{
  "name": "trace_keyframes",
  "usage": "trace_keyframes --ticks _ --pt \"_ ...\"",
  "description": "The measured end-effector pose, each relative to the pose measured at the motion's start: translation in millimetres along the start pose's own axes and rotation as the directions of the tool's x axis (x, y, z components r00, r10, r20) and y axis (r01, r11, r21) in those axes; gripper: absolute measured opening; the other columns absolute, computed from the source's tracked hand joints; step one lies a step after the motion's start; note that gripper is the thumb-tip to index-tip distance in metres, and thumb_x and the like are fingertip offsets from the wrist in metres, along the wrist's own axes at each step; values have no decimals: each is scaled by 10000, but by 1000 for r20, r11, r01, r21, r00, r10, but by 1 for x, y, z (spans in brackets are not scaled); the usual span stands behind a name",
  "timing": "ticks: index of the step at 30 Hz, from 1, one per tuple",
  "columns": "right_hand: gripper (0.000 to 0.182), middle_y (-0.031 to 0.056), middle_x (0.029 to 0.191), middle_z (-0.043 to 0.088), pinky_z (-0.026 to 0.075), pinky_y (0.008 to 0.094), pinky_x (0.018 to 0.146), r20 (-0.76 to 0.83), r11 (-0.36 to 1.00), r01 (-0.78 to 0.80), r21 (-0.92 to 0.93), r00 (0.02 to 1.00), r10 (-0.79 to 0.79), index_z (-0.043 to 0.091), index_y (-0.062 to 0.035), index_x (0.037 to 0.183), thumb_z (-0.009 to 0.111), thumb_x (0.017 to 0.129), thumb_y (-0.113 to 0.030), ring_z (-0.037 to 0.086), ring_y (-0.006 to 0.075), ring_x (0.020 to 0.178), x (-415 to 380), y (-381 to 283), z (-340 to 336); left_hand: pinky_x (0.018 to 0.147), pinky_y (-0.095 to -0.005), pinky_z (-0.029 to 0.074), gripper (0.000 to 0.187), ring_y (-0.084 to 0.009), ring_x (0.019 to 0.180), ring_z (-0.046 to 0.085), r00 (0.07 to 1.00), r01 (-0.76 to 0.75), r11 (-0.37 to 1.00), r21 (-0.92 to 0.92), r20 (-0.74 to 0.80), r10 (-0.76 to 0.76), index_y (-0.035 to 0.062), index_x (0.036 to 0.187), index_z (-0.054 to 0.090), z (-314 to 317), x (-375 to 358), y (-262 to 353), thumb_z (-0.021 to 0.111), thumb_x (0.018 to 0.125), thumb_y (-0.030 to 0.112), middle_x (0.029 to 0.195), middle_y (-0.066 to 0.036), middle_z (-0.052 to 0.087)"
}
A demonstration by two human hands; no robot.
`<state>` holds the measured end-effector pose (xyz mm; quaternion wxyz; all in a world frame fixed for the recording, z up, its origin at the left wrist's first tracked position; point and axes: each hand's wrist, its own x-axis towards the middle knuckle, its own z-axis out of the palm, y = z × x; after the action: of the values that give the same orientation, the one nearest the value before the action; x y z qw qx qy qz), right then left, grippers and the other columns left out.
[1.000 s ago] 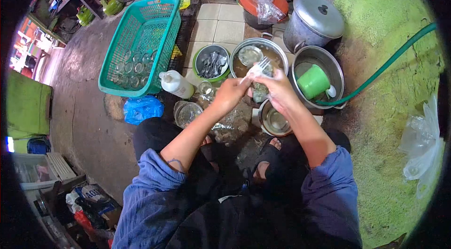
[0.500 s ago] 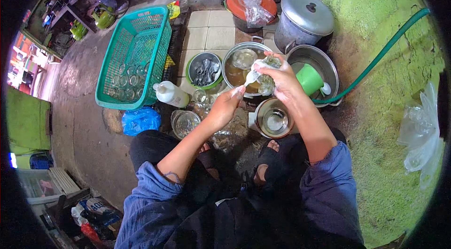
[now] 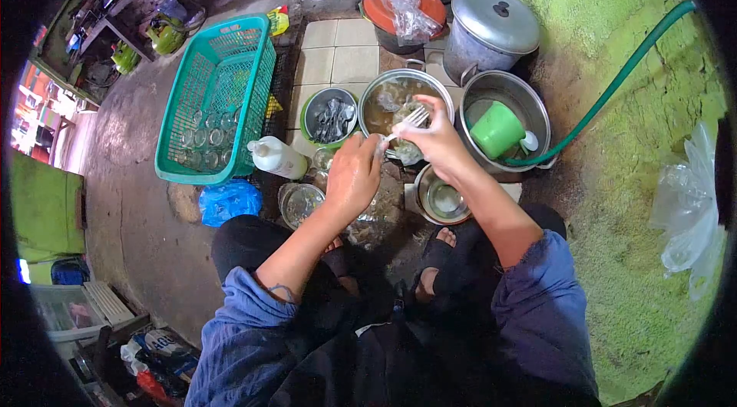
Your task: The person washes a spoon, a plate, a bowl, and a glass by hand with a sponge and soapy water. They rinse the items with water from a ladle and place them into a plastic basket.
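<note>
A fork (image 3: 414, 117) is held between my hands over the metal pot of cloudy brown water (image 3: 369, 88), its tines pointing up and right. My left hand (image 3: 355, 175) is closed on the handle end. Fingers of my right hand (image 3: 439, 143) are wrapped round the fork near its tines, with a pale greenish, soapy scrubber (image 3: 406, 150) partly hidden under them. Left of the pot, a small bowl (image 3: 308, 117) holds dark, wet cutlery. Below my right hand is a round container with clear water (image 3: 443, 202).
A teal basket (image 3: 269, 73) of glasses stands left, near a white bottle (image 3: 278, 158) and blue plastic bag (image 3: 230, 202). At right, a large pot (image 3: 543, 111) holds a green dipper (image 3: 497, 130); a green hose (image 3: 614, 88) reaches it. A lidded pot (image 3: 491, 46) stands behind.
My left hand has moved up and left and turned knuckles-up. My right hand has shifted down and left, and the fork's tines now show. The view has shifted slightly.
</note>
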<state>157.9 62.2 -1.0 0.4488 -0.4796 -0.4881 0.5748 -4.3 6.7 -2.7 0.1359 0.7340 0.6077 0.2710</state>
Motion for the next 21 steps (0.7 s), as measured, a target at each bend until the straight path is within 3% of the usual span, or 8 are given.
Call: trace_keyframes --ticks 2,3,5,8,13,18,20,21 --pt "675 108 1133 501 431 305 873 -19 998 52 -48 998 -53 390 -79 1247 781 697 -90 525 186 998 5 9 0 772 -411 432 164 -342 891 570 997 70 967 -243 59 -57 40 975 566 3 0 2 491 924 177 898 -172 590" --pt "655 97 1117 514 441 300 855 -34 990 101 -97 994 -104 418 -83 1228 782 683 -65 537 183 980 7 9 2 772 -411 432 164 -342 891 570 997 71 968 -241 56 -59 40 975 566 4 1 0 491 924 177 898 -172 590" --pt "635 87 1108 523 445 302 851 33 988 120 -94 993 -117 442 -75 1201 787 669 -56 544 182 972 9 2 -2 783 -356 433 148 -274 833 567 949 236 801 -550 308 -69 37 949 550 7 3 -5 474 931 163 859 -144 579" --pt "596 75 1074 549 453 300 854 78 925 251 -285 968 -239 481 -62 1148 792 642 -14 550 170 981 15 -7 -14 791 -315 424 140 -228 798 541 971 161 754 -637 240 -5 32 921 530 20 2 -9 458 935 151 823 -121 563" --pt "575 63 1031 578 463 286 840 50 924 292 -248 956 -289 486 -64 1132 782 646 12 560 157 962 17 -29 -30 776 -327 429 142 -236 777 538 973 135 784 -606 229 10 48 909 529 24 4 -14 440 940 154 810 -123 562" --pt "549 60 1019 582 474 270 814 -72 934 320 -158 940 -334 472 -39 1130 756 668 43 574 143 927 25 -39 -46 737 -337 430 152 -231 739 536 968 212 835 -508 227 -108 57 913 540 25 1 -15 448 938 175 788 -117 572" --pt "504 56 976 595 484 263 781 -99 942 303 -146 943 -319 457 -39 1134 746 723 -4 590 136 873 24 -36 -45 734 -334 431 157 -222 737 537 962 246 815 -524 233 -141 57 910 543 20 3 -14 447 940 177 783 -115 574" --pt "480 51 949 598 486 261 769 -87 987 161 -25 983 -163 450 -43 1138 736 751 -37 596 134 849 18 -37 -36 731 -332 432 163 -212 734 538 955 279 795 -539 240 -173 57 907 546 15 4 -11 445 942 180 778 -113 575"
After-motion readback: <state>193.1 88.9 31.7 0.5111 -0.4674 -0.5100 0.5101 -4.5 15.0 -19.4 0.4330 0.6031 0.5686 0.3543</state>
